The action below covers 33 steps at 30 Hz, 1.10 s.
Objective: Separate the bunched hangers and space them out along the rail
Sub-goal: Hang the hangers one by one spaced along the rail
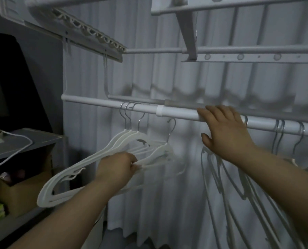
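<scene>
The white rail (176,112) ran across in front of a pleated curtain (167,203), its right end cut off by the frame edge. Three bunched hangers (117,141) of white plastic hung near its left end, their metal hooks crowded together and their arms overlapping so that they were hard to tell apart. A fourth hanger (161,150), blurred, sat just to their right with its hook below the rail and apparently off it. The left hand (119,165) had its fingers curled tight on this hanger's lower arm, though the fingertips were hidden behind the plastic. The right hand (225,128) lay against the rail further right, fingers straight across it and thumb spread below, clasping nothing. Just past it the spaced hangers (279,133) showed only hooks and necks; forearm and gloom hid their bodies. At left a dim shelf (41,139) carried a white cable (18,139).
</scene>
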Each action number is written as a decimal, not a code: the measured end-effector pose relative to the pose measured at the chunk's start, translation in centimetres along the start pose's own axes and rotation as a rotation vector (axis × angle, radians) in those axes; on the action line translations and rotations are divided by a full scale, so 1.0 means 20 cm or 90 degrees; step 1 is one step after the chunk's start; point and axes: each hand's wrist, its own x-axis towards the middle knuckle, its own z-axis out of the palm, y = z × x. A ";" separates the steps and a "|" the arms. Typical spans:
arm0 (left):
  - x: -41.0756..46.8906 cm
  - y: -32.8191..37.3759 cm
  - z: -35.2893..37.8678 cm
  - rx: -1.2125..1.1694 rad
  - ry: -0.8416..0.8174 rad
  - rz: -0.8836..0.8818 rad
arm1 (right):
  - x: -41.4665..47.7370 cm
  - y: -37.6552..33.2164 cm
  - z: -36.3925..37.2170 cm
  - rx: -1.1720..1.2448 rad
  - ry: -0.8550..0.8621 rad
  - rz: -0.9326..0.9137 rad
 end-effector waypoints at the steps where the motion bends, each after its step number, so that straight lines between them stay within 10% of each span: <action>1: -0.05 -0.01 0.01 -0.013 -0.014 -0.006 | -0.01 -0.01 0.01 0.000 0.014 -0.029; 20: -0.99 -0.27 -0.36 -0.226 -0.061 -0.155 | -0.10 -0.54 -0.45 0.809 -0.620 -0.025; 27: -1.31 -0.33 -0.49 -0.195 0.074 -0.217 | -0.22 -0.85 -0.69 1.035 -0.631 0.161; 33: -1.51 -0.11 -0.56 -0.536 -0.103 -0.226 | -0.39 -1.06 -0.89 1.153 -0.592 0.329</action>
